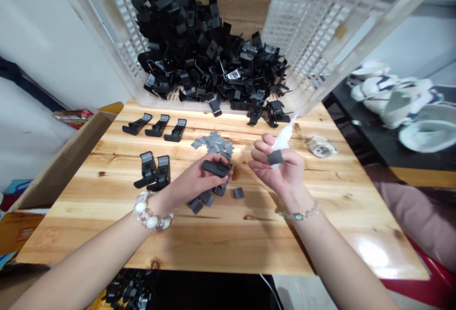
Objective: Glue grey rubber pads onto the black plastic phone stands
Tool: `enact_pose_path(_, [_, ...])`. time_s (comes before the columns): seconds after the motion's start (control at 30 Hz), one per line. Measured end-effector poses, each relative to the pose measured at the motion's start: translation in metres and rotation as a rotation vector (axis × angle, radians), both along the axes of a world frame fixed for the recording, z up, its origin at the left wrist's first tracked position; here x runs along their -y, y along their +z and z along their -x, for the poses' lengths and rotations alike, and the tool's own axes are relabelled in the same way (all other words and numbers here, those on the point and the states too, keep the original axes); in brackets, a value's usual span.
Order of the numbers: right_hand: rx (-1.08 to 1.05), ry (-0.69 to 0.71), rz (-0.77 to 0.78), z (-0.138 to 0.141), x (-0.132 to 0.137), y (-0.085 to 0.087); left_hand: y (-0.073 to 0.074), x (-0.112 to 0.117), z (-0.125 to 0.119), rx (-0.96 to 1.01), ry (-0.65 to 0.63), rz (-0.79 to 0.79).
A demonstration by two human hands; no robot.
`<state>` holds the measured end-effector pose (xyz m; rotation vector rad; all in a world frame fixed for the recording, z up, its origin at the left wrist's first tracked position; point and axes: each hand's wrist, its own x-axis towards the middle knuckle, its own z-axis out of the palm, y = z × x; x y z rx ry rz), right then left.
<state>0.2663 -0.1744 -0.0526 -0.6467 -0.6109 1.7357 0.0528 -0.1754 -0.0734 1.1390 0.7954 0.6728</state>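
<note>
My left hand (188, 182) is closed around a black plastic clip (215, 168), held just above the wooden table. To its right, my right hand (290, 174) grips a small white squeeze bottle (283, 138) whose thin nozzle points up and away. A small dark grey square pad (275, 157) also sits at the thumb and fingers of that hand. Loose grey pads (213, 144) lie in a pile beyond my left hand, and darker ones (206, 198) are scattered below it. One single pad (238, 193) rests apart, between the two hands.
A white plastic crate (309, 82) at the back holds a heap of black clips (199, 49), some spilling onto the table (221, 248). Three clips (174, 130) stand in a row at left, two more (163, 172) nearer. A tape roll (321, 146) lies at right.
</note>
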Motion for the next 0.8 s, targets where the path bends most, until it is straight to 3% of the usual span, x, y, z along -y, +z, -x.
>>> enact_pose_path(0.2, [-0.009,0.002,0.03,0.001,-0.002,-0.002,0.003,0.001,0.003,0.0,-0.087,-0.124])
enact_pose_path(0.37, [0.115,0.03,0.047,0.003,-0.002,-0.007,-0.001,-0.003,-0.002,-0.178,0.25,-0.199])
enact_pose_path(0.47, [0.252,0.066,0.036,0.008,-0.001,-0.011,-0.004,-0.005,-0.005,-0.162,0.32,-0.171])
enact_pose_path(0.7, [0.361,0.168,0.013,0.019,0.0,-0.021,-0.007,-0.006,-0.005,-0.04,0.154,-0.06])
enact_pose_path(0.8, [0.361,0.154,-0.003,0.02,0.0,-0.024,-0.011,-0.005,-0.004,0.047,0.152,0.015])
